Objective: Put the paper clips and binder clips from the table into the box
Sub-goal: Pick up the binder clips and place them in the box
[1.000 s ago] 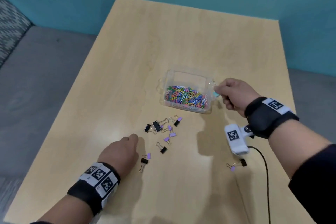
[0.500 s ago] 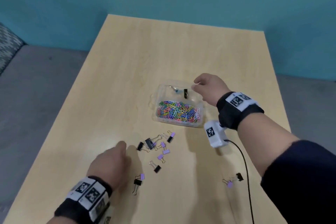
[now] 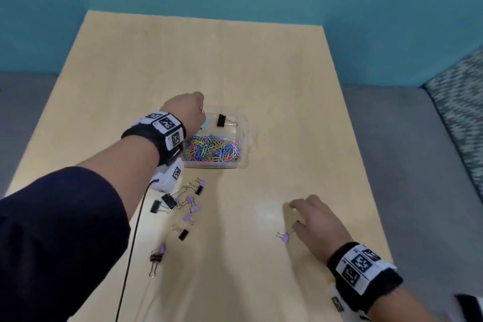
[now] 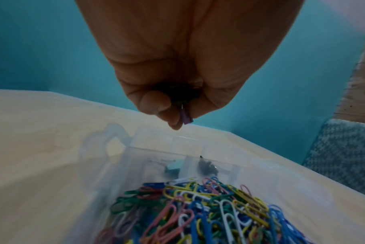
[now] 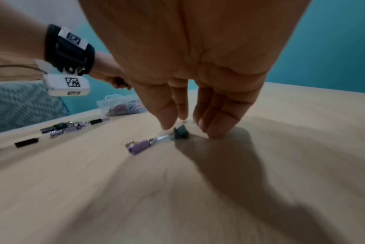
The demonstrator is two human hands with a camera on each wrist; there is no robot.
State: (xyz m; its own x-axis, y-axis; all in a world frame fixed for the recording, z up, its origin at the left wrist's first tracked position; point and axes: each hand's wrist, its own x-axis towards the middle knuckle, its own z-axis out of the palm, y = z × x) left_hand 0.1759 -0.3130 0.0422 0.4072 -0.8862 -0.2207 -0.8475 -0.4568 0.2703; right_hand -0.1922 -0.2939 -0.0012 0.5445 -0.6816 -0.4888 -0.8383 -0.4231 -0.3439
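A purple clip [image 4: 187, 118] is pinched by the left hand [image 3: 187, 110] over the box [image 3: 244, 123] for dropping; the right hand's [image 3: 317, 222] loose fingers [image 5: 167, 113] apparently reach the black clip [image 5: 180, 132].

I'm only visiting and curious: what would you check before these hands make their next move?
1. Left hand above the box: ok.
2. Its grip on the purple binder clip: ok, pinched.
3. Room in the far compartment: ok.
4. Right hand gripping the black binder clip: not ok, the fingers only straddle it.
5. Table cleared of loose binder clips: not ok, several remain.
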